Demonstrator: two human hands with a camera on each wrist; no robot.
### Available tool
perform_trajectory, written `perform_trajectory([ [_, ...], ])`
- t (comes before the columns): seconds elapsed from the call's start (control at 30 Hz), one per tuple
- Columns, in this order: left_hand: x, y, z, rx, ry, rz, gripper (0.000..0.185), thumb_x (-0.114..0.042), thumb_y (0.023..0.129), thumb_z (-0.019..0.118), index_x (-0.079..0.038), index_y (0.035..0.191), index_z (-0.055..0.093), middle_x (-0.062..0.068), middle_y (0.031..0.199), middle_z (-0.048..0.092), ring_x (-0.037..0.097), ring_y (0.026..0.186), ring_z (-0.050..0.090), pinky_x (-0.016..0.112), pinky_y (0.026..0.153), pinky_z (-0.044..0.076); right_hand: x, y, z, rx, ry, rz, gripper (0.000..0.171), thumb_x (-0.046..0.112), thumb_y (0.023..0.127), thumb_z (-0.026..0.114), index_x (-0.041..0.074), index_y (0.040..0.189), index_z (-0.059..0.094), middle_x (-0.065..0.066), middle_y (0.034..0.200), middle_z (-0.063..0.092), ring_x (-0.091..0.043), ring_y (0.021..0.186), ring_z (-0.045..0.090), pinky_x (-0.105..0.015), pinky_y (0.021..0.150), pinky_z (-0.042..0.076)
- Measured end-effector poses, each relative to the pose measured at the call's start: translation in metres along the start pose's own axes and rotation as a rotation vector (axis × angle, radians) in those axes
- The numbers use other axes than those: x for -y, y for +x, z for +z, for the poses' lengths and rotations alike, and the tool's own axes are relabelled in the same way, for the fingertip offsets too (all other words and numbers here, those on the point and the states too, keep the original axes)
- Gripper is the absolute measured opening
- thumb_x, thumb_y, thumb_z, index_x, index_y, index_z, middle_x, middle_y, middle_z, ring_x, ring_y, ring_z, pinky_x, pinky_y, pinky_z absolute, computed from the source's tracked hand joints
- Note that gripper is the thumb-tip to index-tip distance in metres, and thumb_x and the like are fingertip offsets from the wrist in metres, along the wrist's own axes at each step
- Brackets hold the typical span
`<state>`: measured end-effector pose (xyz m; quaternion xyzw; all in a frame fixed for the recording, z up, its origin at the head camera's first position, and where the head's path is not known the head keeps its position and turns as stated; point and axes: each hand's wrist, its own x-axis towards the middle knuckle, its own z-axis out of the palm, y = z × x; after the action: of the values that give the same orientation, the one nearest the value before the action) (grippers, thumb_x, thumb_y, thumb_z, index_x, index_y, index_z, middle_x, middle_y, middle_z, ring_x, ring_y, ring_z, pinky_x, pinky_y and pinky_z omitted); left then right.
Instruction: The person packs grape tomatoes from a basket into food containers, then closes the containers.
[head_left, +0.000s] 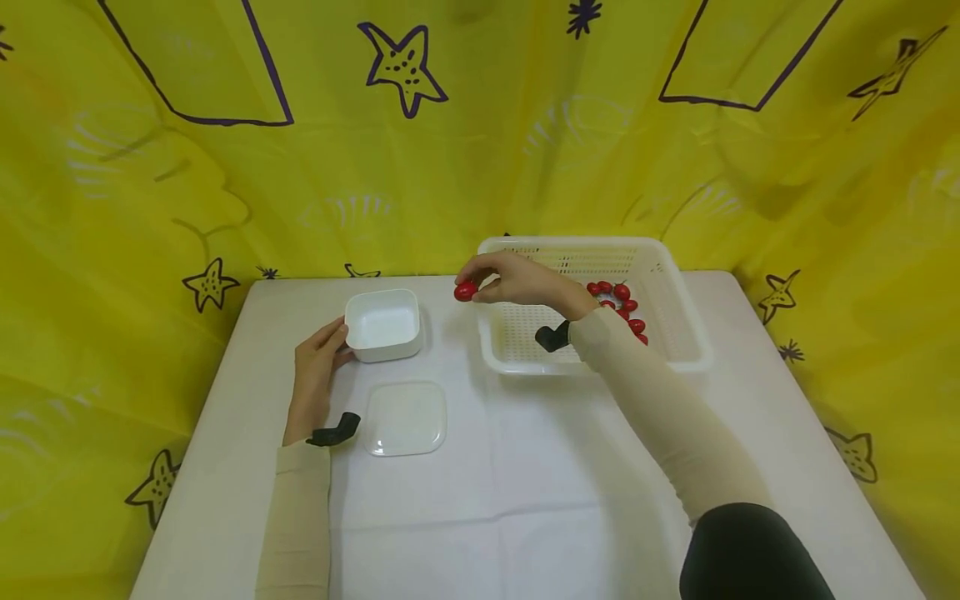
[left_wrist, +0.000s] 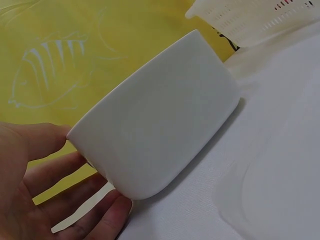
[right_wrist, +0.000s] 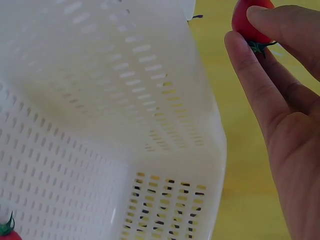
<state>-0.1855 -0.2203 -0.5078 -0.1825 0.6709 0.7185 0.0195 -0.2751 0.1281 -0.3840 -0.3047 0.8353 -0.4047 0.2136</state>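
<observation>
My right hand (head_left: 517, 279) pinches a red cherry tomato (head_left: 466, 291) between thumb and fingertips, above the left end of a white plastic basket (head_left: 690, 333). In the right wrist view, the green stem of this cherry tomato (right_wrist: 252, 22) points down toward the palm. My left hand (head_left: 317, 367) rests against the left side of a white square container (head_left: 384, 323), which stands upright with no lid on. From the left wrist, the thumb meets the container's upper corner and loosely extended fingers touch its lower side. Several cherry tomatoes (head_left: 622, 292) lie in the basket, partly hidden by my right forearm.
A translucent square lid (head_left: 407, 418) lies flat on the white-covered table (head_left: 480, 550), in front of the container. Behind the table hangs a yellow curtain (head_left: 495, 167) with star drawings. The basket's raised slotted walls stand along the back right.
</observation>
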Motion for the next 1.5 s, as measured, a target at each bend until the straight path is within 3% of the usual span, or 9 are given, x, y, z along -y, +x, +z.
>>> perform_trajectory([
  [0.37,0.002,0.001,0.002,-0.006,-0.035,0.003,0.049,-0.031,0.105,0.064,-0.012,0.149,0.058,0.005,0.146,0.057,0.007,0.114,0.062,0.014,0.09,0.059,0.013,0.021,0.015,0.048,-0.026,-0.007,0.03,0.008,0.098,0.07,0.01,0.128,0.069,-0.008,0.123,0.073,-0.021,0.113,0.067,-0.033,0.101,0.059],
  [0.63,0.001,0.0,0.002,-0.007,0.003,-0.031,0.049,-0.034,0.106,0.062,-0.017,0.151,0.057,0.005,0.153,0.054,0.007,0.118,0.06,0.012,0.092,0.058,0.02,0.042,0.032,0.094,-0.012,-0.024,0.029,0.005,0.097,0.068,0.007,0.126,0.069,-0.01,0.123,0.072,-0.023,0.115,0.067,-0.03,0.097,0.059],
  [1.03,0.0,0.002,0.002,-0.001,0.015,-0.057,0.049,-0.035,0.107,0.059,-0.02,0.153,0.054,0.004,0.16,0.049,0.011,0.127,0.056,0.017,0.101,0.056,0.021,0.077,0.067,0.154,-0.014,-0.065,0.028,0.005,0.098,0.068,0.004,0.125,0.07,-0.01,0.127,0.07,-0.025,0.12,0.065,-0.027,0.104,0.057],
  [1.23,0.0,0.002,-0.001,0.006,0.022,-0.057,0.05,-0.035,0.107,0.058,-0.021,0.155,0.052,0.004,0.163,0.046,0.013,0.131,0.055,0.019,0.106,0.054,0.022,0.091,0.083,0.178,-0.066,-0.081,0.026,0.006,0.099,0.068,0.005,0.125,0.069,-0.01,0.124,0.07,-0.023,0.118,0.065,-0.025,0.105,0.056],
  [1.5,0.002,0.0,0.0,0.01,-0.025,-0.024,0.049,-0.033,0.106,0.061,-0.018,0.152,0.056,0.006,0.157,0.052,0.01,0.12,0.059,0.014,0.095,0.058,0.026,0.105,0.097,0.248,-0.25,-0.04,0.024,0.005,0.098,0.067,0.005,0.122,0.07,-0.012,0.117,0.069,-0.021,0.107,0.061,-0.023,0.094,0.053],
])
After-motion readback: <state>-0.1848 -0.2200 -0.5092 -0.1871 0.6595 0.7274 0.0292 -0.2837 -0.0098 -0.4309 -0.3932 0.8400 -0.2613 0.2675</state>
